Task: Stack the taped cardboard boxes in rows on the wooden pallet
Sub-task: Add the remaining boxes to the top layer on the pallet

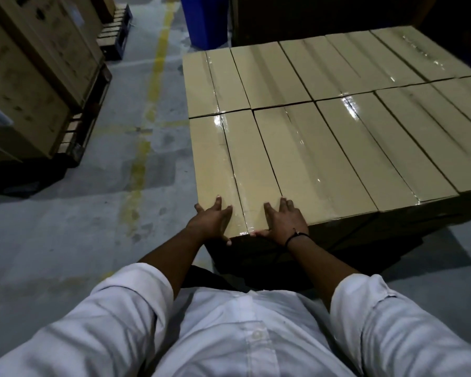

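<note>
Head view: a person looks down on a full top layer of taped cardboard boxes (324,126) set in two rows.
Box in hand: the near-left box (237,164), at the front-left corner of the layer, touching its right-hand neighbour (310,159) along one long side.
Long axis: runs away from the person, tilted slightly left; the tape seam follows it.
Left hand (211,220): flat on the near end of the box top, fingers (218,201) spread and pointing up the long axis, thumb hooked over the near edge; pressing, not gripping.
Right hand (284,220): flat beside it on the same near end, partly over the seam with the neighbour; fingers loose and extended, thumb over the edge.
Nearer hand: neither; both lie on the box, side by side.
Wooden pallet: hidden under the stack, in shadow.
Judged step: squaring the corner box; any push would go straight along its length toward the far row (297,66).
Risk: uneven pressure could skew it off the stack's left edge.
</note>
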The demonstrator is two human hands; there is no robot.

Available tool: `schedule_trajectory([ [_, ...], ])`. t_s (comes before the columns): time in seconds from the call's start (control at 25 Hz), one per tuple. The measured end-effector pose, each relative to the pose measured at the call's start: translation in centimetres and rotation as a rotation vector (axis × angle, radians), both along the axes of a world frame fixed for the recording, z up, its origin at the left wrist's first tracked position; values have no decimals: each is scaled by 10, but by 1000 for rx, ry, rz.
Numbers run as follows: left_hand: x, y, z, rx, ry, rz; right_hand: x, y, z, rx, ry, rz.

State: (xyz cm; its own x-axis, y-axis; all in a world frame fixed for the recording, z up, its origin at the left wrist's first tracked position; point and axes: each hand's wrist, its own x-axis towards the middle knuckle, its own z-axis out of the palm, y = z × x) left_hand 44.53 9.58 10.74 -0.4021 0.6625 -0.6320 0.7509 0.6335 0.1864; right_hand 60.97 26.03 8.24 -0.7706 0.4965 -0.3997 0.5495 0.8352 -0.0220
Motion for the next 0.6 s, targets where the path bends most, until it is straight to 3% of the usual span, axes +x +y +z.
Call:
schedule_trajectory([
  [0.32,-1,2,-4,-31,-12,-12,17,43,16,-2,-35,256],
  [0.6,-2,2,-9,-27,2,-24,14,54,22,123,-133,447],
])
